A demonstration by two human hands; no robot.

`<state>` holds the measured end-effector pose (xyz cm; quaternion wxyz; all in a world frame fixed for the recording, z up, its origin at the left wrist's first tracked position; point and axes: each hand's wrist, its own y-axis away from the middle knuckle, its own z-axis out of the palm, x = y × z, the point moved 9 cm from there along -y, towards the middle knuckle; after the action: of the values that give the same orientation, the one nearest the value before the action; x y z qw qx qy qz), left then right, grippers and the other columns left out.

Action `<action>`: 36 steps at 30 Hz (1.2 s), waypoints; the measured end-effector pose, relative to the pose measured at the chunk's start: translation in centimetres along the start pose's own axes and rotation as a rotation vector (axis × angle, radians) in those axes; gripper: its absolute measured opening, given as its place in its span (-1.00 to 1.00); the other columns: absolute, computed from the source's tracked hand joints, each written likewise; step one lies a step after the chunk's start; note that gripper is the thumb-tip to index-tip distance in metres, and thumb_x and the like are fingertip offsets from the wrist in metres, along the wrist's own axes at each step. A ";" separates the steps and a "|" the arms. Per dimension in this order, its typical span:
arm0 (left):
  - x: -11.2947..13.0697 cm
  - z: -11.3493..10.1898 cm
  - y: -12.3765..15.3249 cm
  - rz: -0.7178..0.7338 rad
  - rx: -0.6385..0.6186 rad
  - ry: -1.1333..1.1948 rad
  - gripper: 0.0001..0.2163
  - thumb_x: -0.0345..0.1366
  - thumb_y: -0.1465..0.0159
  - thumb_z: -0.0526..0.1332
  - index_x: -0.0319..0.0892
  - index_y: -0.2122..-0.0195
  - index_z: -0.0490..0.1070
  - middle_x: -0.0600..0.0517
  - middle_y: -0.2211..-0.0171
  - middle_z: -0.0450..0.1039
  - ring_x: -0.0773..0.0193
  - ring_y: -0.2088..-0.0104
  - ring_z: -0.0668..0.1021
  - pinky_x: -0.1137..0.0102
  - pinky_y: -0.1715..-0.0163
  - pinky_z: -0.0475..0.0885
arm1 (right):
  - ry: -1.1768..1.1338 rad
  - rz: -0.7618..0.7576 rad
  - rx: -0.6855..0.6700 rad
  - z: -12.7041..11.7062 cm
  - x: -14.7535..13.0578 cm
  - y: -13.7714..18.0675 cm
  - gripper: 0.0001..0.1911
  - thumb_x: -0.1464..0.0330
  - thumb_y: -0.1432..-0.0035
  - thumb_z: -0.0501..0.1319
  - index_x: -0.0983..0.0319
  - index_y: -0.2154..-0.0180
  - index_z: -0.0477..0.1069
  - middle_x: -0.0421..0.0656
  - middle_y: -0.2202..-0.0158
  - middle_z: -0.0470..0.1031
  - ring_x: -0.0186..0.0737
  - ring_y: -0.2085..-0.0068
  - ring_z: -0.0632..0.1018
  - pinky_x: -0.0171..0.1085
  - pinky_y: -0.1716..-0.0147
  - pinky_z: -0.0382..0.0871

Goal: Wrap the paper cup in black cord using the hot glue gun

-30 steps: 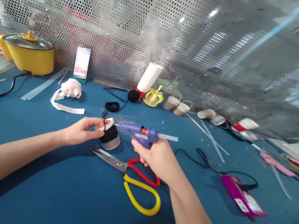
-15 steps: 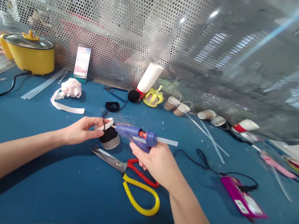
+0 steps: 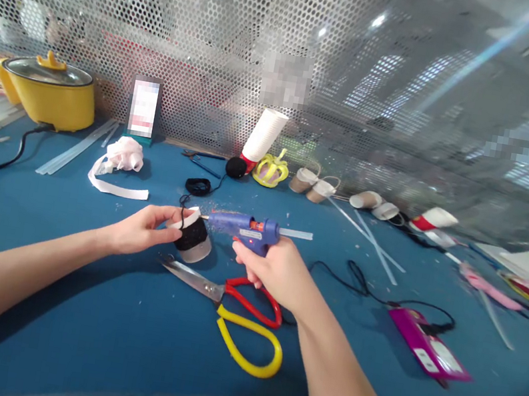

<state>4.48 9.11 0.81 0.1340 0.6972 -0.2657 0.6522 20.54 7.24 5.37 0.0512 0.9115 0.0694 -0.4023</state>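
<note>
Tilted in my left hand (image 3: 148, 227) is a small paper cup (image 3: 195, 252), its middle wrapped in black cord (image 3: 192, 234) and its rim white. The cord runs from the cup to a loose coil (image 3: 198, 186) and a black ball (image 3: 236, 167) behind it. My right hand (image 3: 274, 264) is closed around the handle of a blue glue gun (image 3: 245, 228). The gun's nozzle points left, close to the cup's rim; whether it touches I cannot tell. A clear glue stick (image 3: 296, 234) protrudes from its back. Scissors with red and yellow handles (image 3: 222, 299) lie just below both hands.
A yellow electric pot (image 3: 48, 95) stands at the back left, near a crumpled white ribbon (image 3: 124, 157). Stacked paper cups (image 3: 265, 136) and a yellow woven basket (image 3: 271, 169) stand along the perforated panel (image 3: 208, 47). A purple power pack (image 3: 427, 347) with a black cable lies right.
The glue gun has turned slightly in my right hand, with its back end a little lower and left. My left hand keeps hold of the cup in nearly the same place.
</note>
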 end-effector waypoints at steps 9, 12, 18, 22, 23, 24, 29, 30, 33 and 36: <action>0.0 0.1 0.0 0.010 0.002 -0.012 -0.79 -0.21 -0.14 0.15 -0.18 0.53 0.16 -0.11 0.05 0.38 0.06 -0.13 0.24 0.22 -0.05 0.16 | -0.179 -0.009 0.012 -0.1 2.1 -2.1 -0.81 0.27 0.02 0.15 0.28 0.53 0.32 -0.31 0.77 0.25 -0.44 0.74 0.27 -0.41 0.72 0.18; 0.2 0.2 0.0 0.019 0.002 -0.041 -0.77 -0.19 -0.15 0.13 -0.18 0.54 0.15 -0.10 0.12 0.42 0.06 -0.10 0.29 0.23 -0.02 0.19 | -0.188 0.015 0.170 -1.6 4.0 -3.8 -0.84 0.28 0.05 0.17 0.27 0.47 0.33 -0.27 0.67 0.34 -0.41 0.68 0.33 -0.41 0.66 0.21; 1.4 0.5 0.3 0.089 0.004 -0.206 -0.83 -0.25 -0.17 0.09 -0.17 0.49 0.13 -0.15 0.05 0.36 0.08 -0.14 0.24 0.24 -0.03 0.20 | 0.183 0.139 0.300 -2.5 8.0 -7.2 -0.63 0.16 -0.07 0.04 0.26 0.62 0.30 -0.15 0.68 0.38 -0.34 0.64 0.39 -0.37 0.61 0.23; 2.6 0.6 0.6 0.142 0.036 -0.353 -0.89 -0.32 -0.15 0.08 -0.17 0.48 0.14 -0.21 -0.04 0.27 0.07 -0.12 0.27 0.22 -0.02 0.19 | 0.286 0.159 0.308 -2.2 8.5 -8.1 -0.61 0.13 -0.02 0.10 0.26 0.66 0.29 -0.11 0.72 0.35 -0.25 0.61 0.43 -0.32 0.57 0.26; 2.9 0.7 0.6 0.154 0.033 -0.389 -0.90 -0.33 -0.15 0.08 -0.17 0.48 0.15 -0.21 -0.03 0.28 0.07 -0.12 0.28 0.22 -0.02 0.20 | 0.315 0.154 0.334 -2.4 8.0 -8.0 -0.66 0.15 0.01 0.15 0.27 0.61 0.32 -0.07 0.66 0.39 -0.19 0.53 0.47 -0.28 0.51 0.28; 3.1 0.9 0.7 0.166 0.025 -0.424 -0.90 -0.34 -0.15 0.07 -0.17 0.48 0.16 -0.20 -0.01 0.29 0.07 -0.11 0.28 0.23 -0.01 0.21 | 0.344 0.148 0.371 -2.7 7.3 -7.8 -0.72 0.18 0.04 0.18 0.28 0.56 0.35 -0.01 0.57 0.44 -0.13 0.43 0.49 -0.25 0.43 0.30; 3.8 1.5 0.8 0.210 0.012 -0.585 -0.92 -0.38 -0.14 0.06 -0.18 0.49 0.18 -0.18 0.02 0.31 0.10 -0.06 0.33 0.25 0.01 0.23 | 0.326 -0.335 0.312 -0.7 -2.4 -5.8 -0.75 0.21 -0.08 0.11 0.23 0.47 0.41 -0.02 0.26 0.44 -0.14 0.15 0.43 -0.19 0.12 0.24; 3.8 1.5 0.8 0.207 0.021 -0.614 -0.93 -0.39 -0.13 0.06 -0.18 0.49 0.19 -0.16 0.06 0.33 0.10 -0.01 0.36 0.25 0.04 0.25 | 0.262 -0.439 0.213 0.6 -4.5 -5.2 -0.73 0.20 -0.09 0.09 0.23 0.47 0.42 -0.04 0.22 0.43 -0.17 0.14 0.43 -0.21 0.11 0.24; 3.7 1.3 0.9 0.177 0.054 -0.681 -0.94 -0.39 -0.12 0.07 -0.19 0.49 0.22 -0.08 0.29 0.36 0.17 0.19 0.42 0.29 0.16 0.32 | 0.254 -0.433 -0.011 3.8 -7.2 -4.8 -0.68 0.20 -0.04 0.15 0.25 0.62 0.40 -0.01 0.15 0.41 -0.09 0.04 0.39 -0.17 0.05 0.18; 3.7 1.4 0.9 0.171 0.055 -0.686 -0.93 -0.38 -0.11 0.06 -0.19 0.50 0.22 -0.03 0.37 0.34 0.21 0.27 0.41 0.32 0.22 0.34 | 0.139 -0.342 -0.169 5.8 -6.9 -5.1 -0.71 0.31 -0.03 0.16 0.27 0.66 0.37 -0.02 0.13 0.42 -0.09 0.03 0.39 -0.17 0.05 0.18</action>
<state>5.20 6.93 4.10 -0.0370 0.8541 -0.3352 0.3959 10.83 10.84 6.36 0.0536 0.9044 0.2602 -0.3338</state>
